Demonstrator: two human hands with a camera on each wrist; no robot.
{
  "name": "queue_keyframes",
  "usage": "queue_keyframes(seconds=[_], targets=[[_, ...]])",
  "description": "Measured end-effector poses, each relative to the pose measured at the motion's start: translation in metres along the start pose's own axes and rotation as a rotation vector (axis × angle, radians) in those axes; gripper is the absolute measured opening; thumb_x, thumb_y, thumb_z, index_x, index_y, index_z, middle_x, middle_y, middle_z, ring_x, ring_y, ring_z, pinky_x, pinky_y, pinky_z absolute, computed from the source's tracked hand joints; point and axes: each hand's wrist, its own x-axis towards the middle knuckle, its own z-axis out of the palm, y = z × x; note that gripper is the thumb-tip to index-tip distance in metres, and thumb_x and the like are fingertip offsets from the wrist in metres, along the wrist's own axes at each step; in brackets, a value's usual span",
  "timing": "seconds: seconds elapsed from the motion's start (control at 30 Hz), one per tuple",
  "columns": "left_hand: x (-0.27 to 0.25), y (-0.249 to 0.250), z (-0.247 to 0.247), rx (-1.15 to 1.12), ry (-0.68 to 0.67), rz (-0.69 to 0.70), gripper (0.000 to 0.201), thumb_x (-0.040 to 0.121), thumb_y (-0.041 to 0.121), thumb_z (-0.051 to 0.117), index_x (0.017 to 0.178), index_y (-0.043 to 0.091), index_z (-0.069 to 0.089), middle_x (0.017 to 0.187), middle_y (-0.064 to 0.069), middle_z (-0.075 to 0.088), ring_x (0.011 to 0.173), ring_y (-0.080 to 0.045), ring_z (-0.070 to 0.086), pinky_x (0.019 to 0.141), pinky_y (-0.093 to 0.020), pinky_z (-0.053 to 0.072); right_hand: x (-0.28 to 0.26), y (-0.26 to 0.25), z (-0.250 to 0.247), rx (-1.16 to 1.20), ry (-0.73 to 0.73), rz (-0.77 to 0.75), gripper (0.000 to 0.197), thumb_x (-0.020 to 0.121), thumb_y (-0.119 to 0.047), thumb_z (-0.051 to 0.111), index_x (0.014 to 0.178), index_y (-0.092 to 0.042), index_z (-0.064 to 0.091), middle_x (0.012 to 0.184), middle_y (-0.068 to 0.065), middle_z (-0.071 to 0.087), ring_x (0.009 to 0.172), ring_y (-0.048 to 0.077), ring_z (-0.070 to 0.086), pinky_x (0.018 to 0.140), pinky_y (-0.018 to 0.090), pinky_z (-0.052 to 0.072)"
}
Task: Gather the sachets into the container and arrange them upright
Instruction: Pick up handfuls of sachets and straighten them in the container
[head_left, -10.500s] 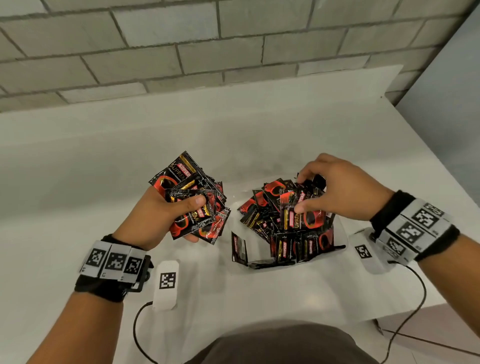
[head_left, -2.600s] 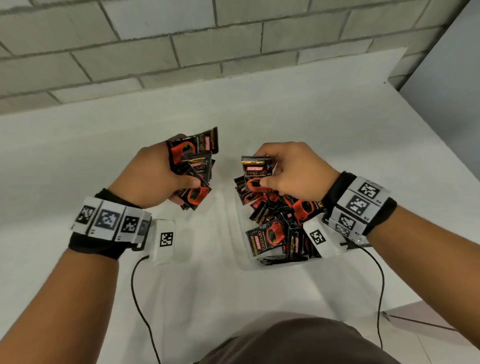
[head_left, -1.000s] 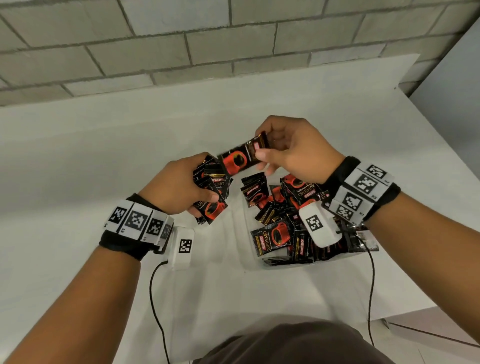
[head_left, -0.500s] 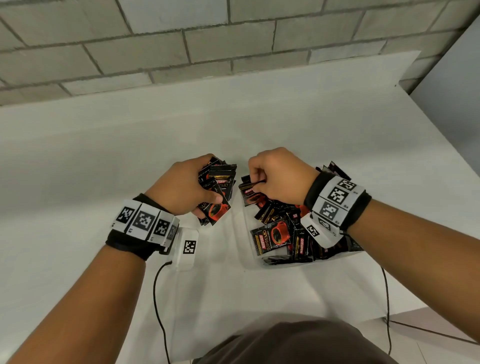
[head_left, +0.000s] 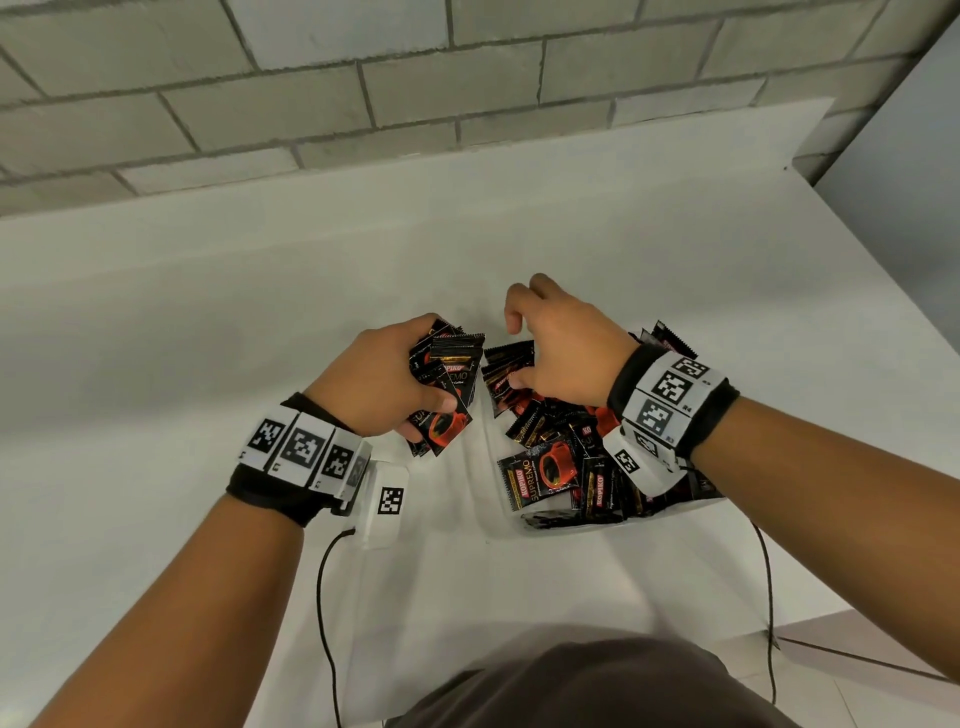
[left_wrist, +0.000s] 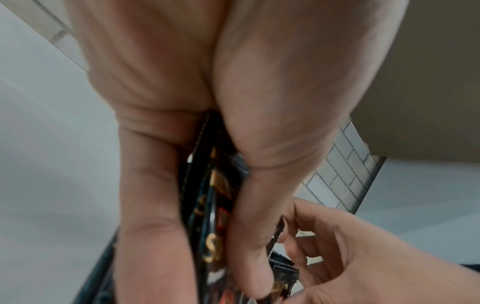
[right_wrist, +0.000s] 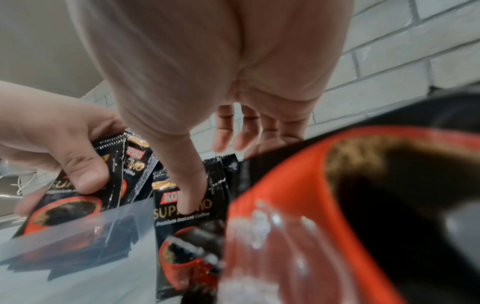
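My left hand (head_left: 415, 387) grips a stack of black-and-red coffee sachets (head_left: 449, 384) just left of the container, thumb across the front. The clear plastic container (head_left: 501, 522) holds several sachets (head_left: 545, 470), some leaning, some flat. My right hand (head_left: 524, 353) hovers over the container's far left corner with its fingers spread and lifted, and holds nothing. In the right wrist view its thumb (right_wrist: 189, 185) presses on a sachet (right_wrist: 182, 218) that stands inside the container wall (right_wrist: 78, 230). The left wrist view shows the stack (left_wrist: 215, 205) clamped between thumb and fingers.
The white table (head_left: 260, 312) runs back to a grey brick wall (head_left: 363, 78). Its right edge (head_left: 883, 291) drops off close beside the container. Cables (head_left: 324, 597) hang from both wristbands across the near table.
One second ago my right hand pinched a sachet from the left stack, then brought it down into the container. Now its fingers have opened and the sachet stays in the container.
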Motion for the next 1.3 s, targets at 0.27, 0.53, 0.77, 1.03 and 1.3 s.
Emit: queue_keyframes(seconds=[0.27, 0.53, 0.77, 1.03, 1.3], targets=[[-0.005, 0.002, -0.002, 0.014, 0.017, -0.003, 0.055, 0.078, 0.003, 0.086, 0.122, 0.026, 0.062, 0.107, 0.001, 0.072, 0.08, -0.02, 0.077, 0.053, -0.042, 0.063, -0.016, -0.014, -0.02, -0.111, -0.116, -0.099, 0.023, 0.084, -0.044, 0.074, 0.076, -0.025, 0.062, 0.072, -0.01, 0.06, 0.066, 0.011, 0.058, 0.067, 0.032, 0.052], [-0.012, 0.011, -0.006, 0.071, 0.026, 0.059, 0.057, 0.079, 0.003, 0.084, 0.123, 0.03, 0.062, 0.106, 0.002, 0.073, 0.078, -0.02, 0.077, 0.052, -0.041, 0.063, -0.023, -0.001, 0.027, -0.511, -0.412, -0.127, 0.032, 0.099, -0.036, 0.051, 0.119, -0.016, 0.067, 0.11, 0.003, 0.067, 0.09, 0.022, 0.066, 0.072, 0.035, 0.056], [-0.025, 0.024, -0.018, 0.26, -0.173, 0.133, 0.061, 0.079, 0.003, 0.083, 0.122, 0.041, 0.062, 0.096, 0.008, 0.074, 0.071, -0.017, 0.075, 0.056, -0.037, 0.063, -0.022, 0.004, 0.023, -0.513, -0.423, -0.132, 0.038, 0.099, -0.043, 0.047, 0.119, -0.016, 0.065, 0.126, 0.001, 0.053, 0.075, 0.02, 0.054, 0.053, 0.03, 0.037], [-0.02, 0.019, -0.022, 0.203, -0.103, 0.084, 0.062, 0.079, 0.001, 0.083, 0.122, 0.041, 0.063, 0.098, 0.005, 0.075, 0.075, -0.021, 0.076, 0.057, -0.042, 0.064, -0.015, 0.006, 0.012, -0.2, -0.182, 0.023, 0.047, 0.09, -0.057, 0.061, 0.091, -0.01, 0.066, 0.079, 0.004, 0.067, 0.072, 0.023, 0.066, 0.066, 0.038, 0.057], [-0.021, 0.01, -0.029, 0.126, -0.033, 0.05, 0.06, 0.078, 0.0, 0.085, 0.121, 0.037, 0.064, 0.098, 0.005, 0.076, 0.077, -0.022, 0.077, 0.056, -0.045, 0.064, -0.01, -0.011, 0.008, -0.152, 0.033, -0.065, 0.077, 0.071, -0.062, 0.079, 0.125, -0.022, 0.042, 0.121, 0.001, 0.044, 0.096, 0.021, 0.053, 0.071, 0.04, 0.054]])
